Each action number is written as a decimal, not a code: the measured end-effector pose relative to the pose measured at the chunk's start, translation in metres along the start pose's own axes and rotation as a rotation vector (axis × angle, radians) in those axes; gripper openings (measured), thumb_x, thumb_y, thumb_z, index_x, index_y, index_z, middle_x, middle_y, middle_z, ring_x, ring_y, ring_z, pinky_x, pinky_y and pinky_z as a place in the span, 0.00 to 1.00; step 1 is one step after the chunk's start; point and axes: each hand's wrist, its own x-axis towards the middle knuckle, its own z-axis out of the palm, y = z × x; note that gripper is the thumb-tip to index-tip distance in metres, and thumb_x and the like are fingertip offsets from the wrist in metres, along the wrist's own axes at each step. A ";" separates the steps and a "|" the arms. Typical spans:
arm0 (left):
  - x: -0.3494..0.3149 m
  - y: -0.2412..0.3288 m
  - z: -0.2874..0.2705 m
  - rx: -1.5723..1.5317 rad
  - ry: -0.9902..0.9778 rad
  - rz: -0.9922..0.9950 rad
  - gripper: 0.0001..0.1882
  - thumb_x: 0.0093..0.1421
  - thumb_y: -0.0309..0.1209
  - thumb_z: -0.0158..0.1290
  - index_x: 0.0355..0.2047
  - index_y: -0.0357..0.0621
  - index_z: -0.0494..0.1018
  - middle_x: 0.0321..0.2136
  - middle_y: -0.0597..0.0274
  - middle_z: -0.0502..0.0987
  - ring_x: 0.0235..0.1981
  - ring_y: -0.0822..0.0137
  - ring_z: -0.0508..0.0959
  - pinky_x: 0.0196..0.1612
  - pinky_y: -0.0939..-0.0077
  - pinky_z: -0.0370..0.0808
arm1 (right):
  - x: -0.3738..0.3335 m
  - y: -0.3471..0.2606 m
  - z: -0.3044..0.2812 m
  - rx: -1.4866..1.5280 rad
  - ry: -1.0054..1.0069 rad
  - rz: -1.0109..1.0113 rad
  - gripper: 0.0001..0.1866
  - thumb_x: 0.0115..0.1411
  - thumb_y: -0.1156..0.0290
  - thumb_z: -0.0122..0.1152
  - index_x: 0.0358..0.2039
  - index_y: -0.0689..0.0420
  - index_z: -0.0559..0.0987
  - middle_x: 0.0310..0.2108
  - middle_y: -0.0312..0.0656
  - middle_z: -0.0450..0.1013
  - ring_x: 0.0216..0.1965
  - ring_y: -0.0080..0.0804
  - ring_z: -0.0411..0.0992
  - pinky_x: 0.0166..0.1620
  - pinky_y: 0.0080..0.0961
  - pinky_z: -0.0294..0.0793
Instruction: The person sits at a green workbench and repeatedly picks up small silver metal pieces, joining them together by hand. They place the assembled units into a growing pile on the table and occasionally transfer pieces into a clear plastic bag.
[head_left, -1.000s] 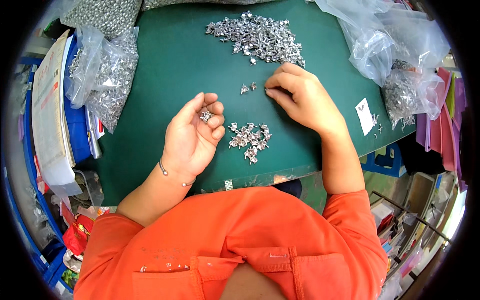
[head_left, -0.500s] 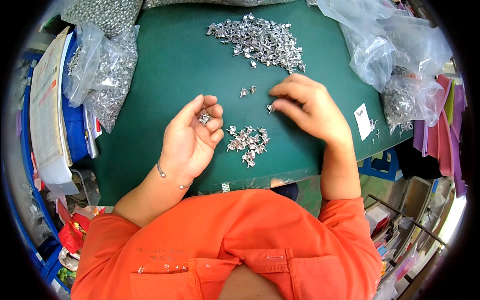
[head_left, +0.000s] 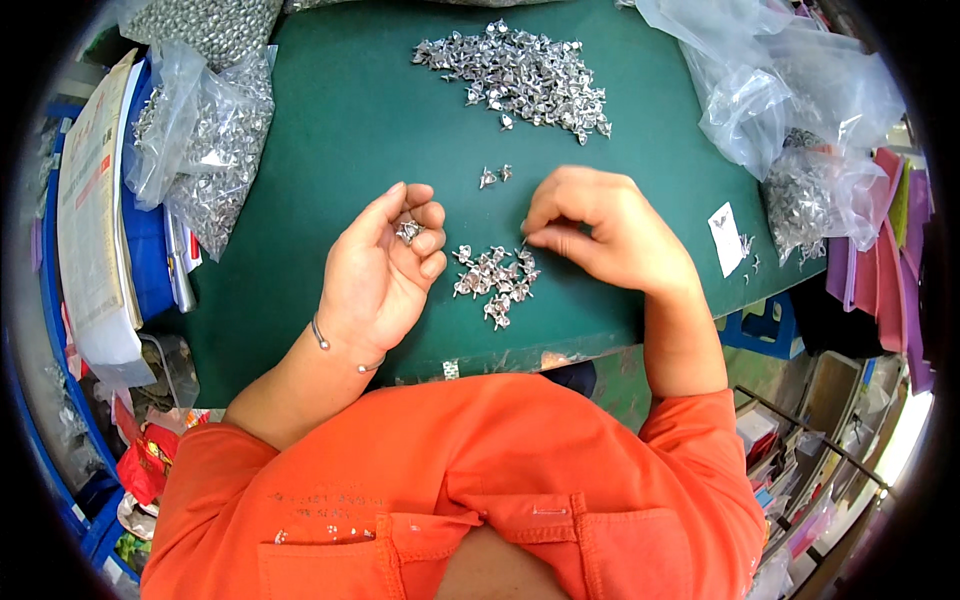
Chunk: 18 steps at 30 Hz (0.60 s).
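My left hand (head_left: pixel 375 270) is palm up with its fingers curled around a few small silver metal pieces (head_left: pixel 408 231). Thumb and forefinger of my right hand (head_left: pixel 610 228) are pinched together at the upper right edge of a small cluster of silver metal pieces (head_left: pixel 495 283); a sliver of one such pronged piece (head_left: pixel 525 240) shows at the fingertips. Two loose pieces (head_left: pixel 488 177) lie beyond, between the hands. Farther back spreads a large pile of the same pieces (head_left: pixel 530 80) on the green tabletop (head_left: pixel 330 120).
Clear plastic bags of metal parts stand at the left (head_left: pixel 222 150) and right (head_left: pixel 805 195). A small white card (head_left: pixel 726 240) lies near the right edge, with a few tiny parts beside it. Papers and blue folders (head_left: pixel 100 210) flank the left side. A blue stool (head_left: pixel 760 328) is below the table.
My right hand has moved toward me and slightly left, to the near cluster. The single piece at its fingertips has left its spot on the table. My left hand stays nearly still.
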 end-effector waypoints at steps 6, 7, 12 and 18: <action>0.000 -0.001 -0.001 -0.004 0.000 0.005 0.12 0.73 0.35 0.43 0.43 0.38 0.70 0.33 0.59 0.73 0.26 0.72 0.71 0.27 0.78 0.69 | -0.004 -0.014 0.002 -0.060 -0.058 0.050 0.06 0.54 0.75 0.67 0.32 0.60 0.81 0.31 0.43 0.74 0.34 0.46 0.76 0.39 0.36 0.76; -0.001 -0.001 0.000 -0.003 0.002 0.007 0.12 0.73 0.34 0.43 0.43 0.38 0.70 0.33 0.59 0.73 0.26 0.72 0.71 0.27 0.78 0.69 | -0.005 -0.012 0.005 -0.090 -0.057 0.058 0.05 0.54 0.75 0.67 0.32 0.59 0.81 0.32 0.43 0.74 0.34 0.46 0.76 0.39 0.37 0.76; 0.000 -0.001 -0.002 -0.009 -0.007 0.003 0.12 0.73 0.34 0.43 0.43 0.38 0.71 0.33 0.59 0.74 0.26 0.72 0.71 0.27 0.78 0.70 | -0.002 -0.009 0.010 -0.385 0.168 0.071 0.05 0.55 0.73 0.66 0.30 0.60 0.80 0.31 0.44 0.74 0.34 0.46 0.76 0.36 0.38 0.76; 0.000 -0.001 -0.004 -0.012 -0.018 0.001 0.12 0.73 0.35 0.44 0.43 0.39 0.71 0.33 0.58 0.75 0.26 0.71 0.72 0.27 0.77 0.70 | -0.005 0.000 0.001 -0.215 0.247 0.069 0.04 0.56 0.80 0.64 0.33 0.62 0.80 0.30 0.46 0.75 0.33 0.47 0.76 0.37 0.35 0.76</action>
